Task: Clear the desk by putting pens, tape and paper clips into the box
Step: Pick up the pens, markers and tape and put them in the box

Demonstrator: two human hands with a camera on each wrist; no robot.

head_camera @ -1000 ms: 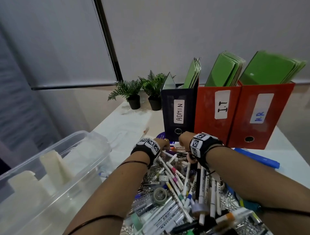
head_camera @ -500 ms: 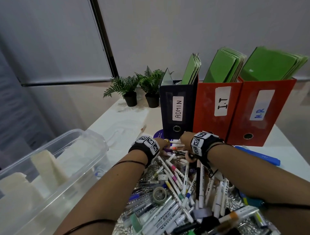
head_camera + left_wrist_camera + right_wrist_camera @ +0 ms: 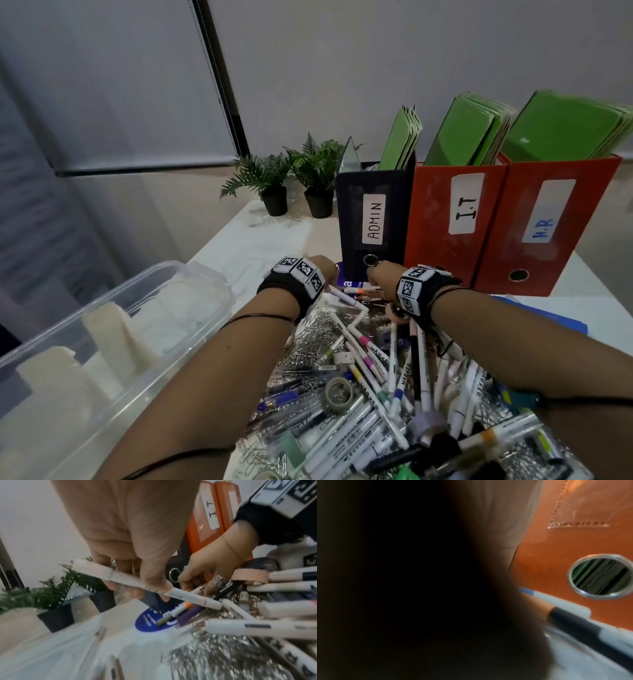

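Left wrist view: left hand (image 3: 137, 536) fingers (image 3: 154, 582) are clamping a white pen (image 3: 147, 588); right hand (image 3: 216, 562) fingers are curling onto pens beneath them, grip unclear.

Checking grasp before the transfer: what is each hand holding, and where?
Left hand pinches a white marker near mid-barrel. Right hand reaches into the pens; its hold cannot be told.

Right hand (image 3: 214, 563) fingers behind pens

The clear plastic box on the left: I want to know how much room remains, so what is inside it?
The clear plastic box holds pale cream upright blocks. No pens show inside; its near end is out of view.
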